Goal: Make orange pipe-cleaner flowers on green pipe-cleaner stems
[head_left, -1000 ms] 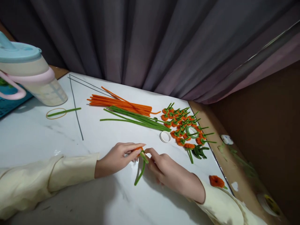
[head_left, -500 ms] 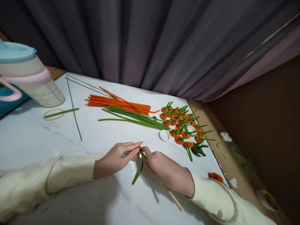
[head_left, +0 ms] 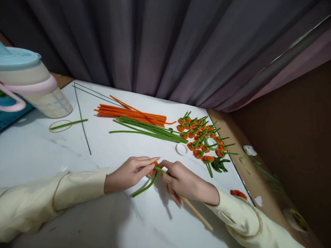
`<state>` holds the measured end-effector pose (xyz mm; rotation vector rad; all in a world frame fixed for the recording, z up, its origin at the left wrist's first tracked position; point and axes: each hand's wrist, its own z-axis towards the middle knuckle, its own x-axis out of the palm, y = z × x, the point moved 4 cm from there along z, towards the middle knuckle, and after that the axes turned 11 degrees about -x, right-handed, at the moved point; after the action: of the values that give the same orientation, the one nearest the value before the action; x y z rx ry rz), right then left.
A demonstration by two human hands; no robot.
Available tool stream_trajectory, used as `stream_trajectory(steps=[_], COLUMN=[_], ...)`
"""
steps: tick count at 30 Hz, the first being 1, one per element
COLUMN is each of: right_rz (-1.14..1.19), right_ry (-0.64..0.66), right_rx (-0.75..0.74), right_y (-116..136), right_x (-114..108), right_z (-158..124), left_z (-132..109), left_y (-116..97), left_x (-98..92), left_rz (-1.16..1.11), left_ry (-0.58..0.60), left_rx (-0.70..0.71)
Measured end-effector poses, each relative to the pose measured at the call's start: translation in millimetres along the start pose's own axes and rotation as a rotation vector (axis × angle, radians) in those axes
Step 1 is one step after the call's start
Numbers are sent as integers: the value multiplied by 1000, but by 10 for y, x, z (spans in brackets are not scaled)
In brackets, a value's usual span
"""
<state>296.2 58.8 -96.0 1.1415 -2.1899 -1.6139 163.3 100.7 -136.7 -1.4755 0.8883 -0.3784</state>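
My left hand point(head_left: 129, 172) pinches a small orange pipe-cleaner flower point(head_left: 154, 166) low over the white marble table point(head_left: 38, 151). My right hand point(head_left: 182, 181) pinches the green pipe cleaner point(head_left: 146, 187) where it meets that flower; its loose tail lies on the table toward me and to the left. A thin wooden stick point(head_left: 198, 213) also runs out from under my right hand's fingers toward my right sleeve. Both hands are closed and nearly touch each other.
Bundles of orange pipe cleaners point(head_left: 131, 113) and green pipe cleaners point(head_left: 152, 131) lie further back. Several finished orange flowers point(head_left: 200, 137) are piled at the right, beside a white tape roll point(head_left: 182, 148). A lidded jug point(head_left: 31, 86) stands far left. Thin wires point(head_left: 82, 127) cross the table.
My right hand has turned, and the green pipe cleaner's tail has swung from pointing toward me to pointing left. More of the wooden stick shows under my right hand. The left hand has held still.
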Motion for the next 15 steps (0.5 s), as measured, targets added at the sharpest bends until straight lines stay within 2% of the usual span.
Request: stream_trajectory(steps=[3, 6, 12, 15], right_rz=[195, 334, 363, 364], right_ry=[32, 7, -7, -9], right_rx=[26, 35, 14, -2], right_y=[-52, -77, -101, -98], right_x=[-19, -33, -36, -26], right_z=[4, -1, -19, -15], left_z=[22, 33, 17, 17], left_y=[3, -7, -23, -35], left_x=[-1, -16, -27, -18], left_rz=[-36, -68, -130, -4], left_ry=[68, 114, 268, 220], left_rx=[-15, -3, 49, 112])
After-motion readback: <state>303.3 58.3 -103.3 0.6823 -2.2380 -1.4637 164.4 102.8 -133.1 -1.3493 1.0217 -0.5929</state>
